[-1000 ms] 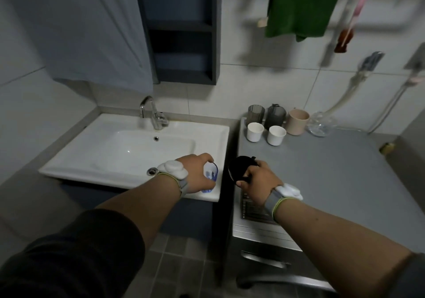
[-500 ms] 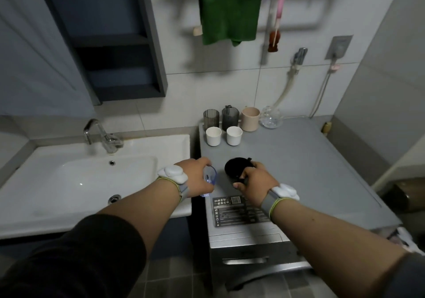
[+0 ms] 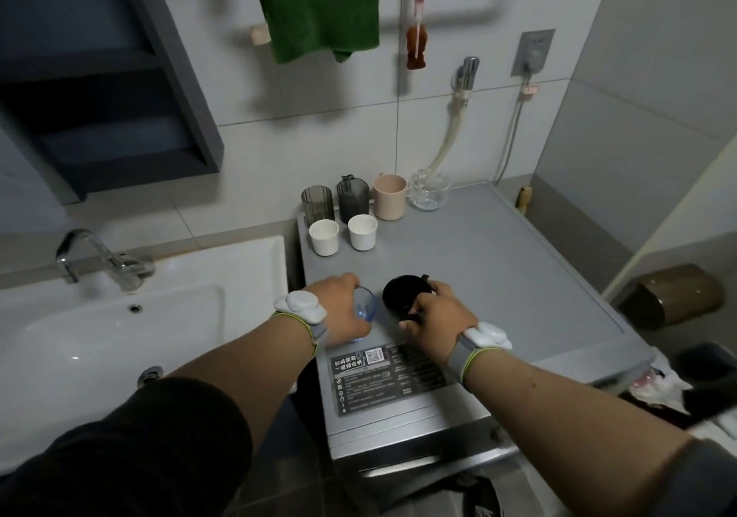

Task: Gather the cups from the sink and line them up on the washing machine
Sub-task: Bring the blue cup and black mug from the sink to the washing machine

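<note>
Two cups are in my grip above the washing machine (image 3: 518, 277), near its front-left corner. Left hand (image 3: 339, 309): fingers wrapped around a clear blue cup (image 3: 365, 305). Right hand (image 3: 436, 317): closed on a black cup (image 3: 402, 295), fingers at its handle side. The two cups sit just beside each other; whether their bases already touch the lid I cannot tell.

Six vessels stand at the back-left corner: a rear row of two smoky tumblers (image 3: 317, 203) (image 3: 352, 197), a beige mug (image 3: 389, 196) and a clear glass jar (image 3: 428, 193), with two white cups (image 3: 324, 237) (image 3: 362, 232) in front.

To do this step well, I judge both cups should go down upright and flat, then be let go one at a time so neither tips. Extending the white pair's line toward the right edge would keep the row straight.

Open room: the lid's middle and right half are bare, well apart from everything. The left edge drops toward the sink (image 3: 159, 317), so the blue cup wants setting inward of it. A printed label (image 3: 383, 377) marks the front edge, where the top slopes off; I would keep the cups behind it.
</note>
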`<state>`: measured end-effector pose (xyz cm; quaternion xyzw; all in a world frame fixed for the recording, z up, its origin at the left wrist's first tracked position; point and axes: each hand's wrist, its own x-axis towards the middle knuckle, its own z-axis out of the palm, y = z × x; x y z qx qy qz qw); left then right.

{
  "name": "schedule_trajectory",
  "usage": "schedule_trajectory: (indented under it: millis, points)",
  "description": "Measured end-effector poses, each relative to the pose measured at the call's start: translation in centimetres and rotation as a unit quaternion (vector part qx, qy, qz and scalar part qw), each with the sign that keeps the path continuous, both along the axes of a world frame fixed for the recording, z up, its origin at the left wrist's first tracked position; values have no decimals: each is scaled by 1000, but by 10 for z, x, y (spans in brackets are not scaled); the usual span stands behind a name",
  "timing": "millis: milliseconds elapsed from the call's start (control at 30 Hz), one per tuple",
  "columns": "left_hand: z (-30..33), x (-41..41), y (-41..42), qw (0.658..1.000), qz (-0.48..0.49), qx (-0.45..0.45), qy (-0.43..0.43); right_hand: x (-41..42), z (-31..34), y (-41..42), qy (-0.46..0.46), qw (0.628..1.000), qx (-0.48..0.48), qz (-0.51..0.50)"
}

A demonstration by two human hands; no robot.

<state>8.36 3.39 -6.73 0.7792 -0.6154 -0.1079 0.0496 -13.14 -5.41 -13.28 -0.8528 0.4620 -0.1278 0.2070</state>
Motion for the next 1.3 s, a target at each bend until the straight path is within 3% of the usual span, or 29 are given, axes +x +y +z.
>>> schedule_trajectory:
  millis: [333,500,933,1300]
  points:
    - [-6,-49,-96,997,61,30,36,-40,-10,-134,9,998,22,63]
    - [-10,-68,-131,995,95,11,21,-47,-20,-182,-31,998,28,40]
    - [-39,-55,-196,995,40,-34,-81,-43,-30,-223,-35,997,61,-15]
    - [-44,-20,-241,997,-6,1,-77,-18,-31,-232,-58,995,42,-75]
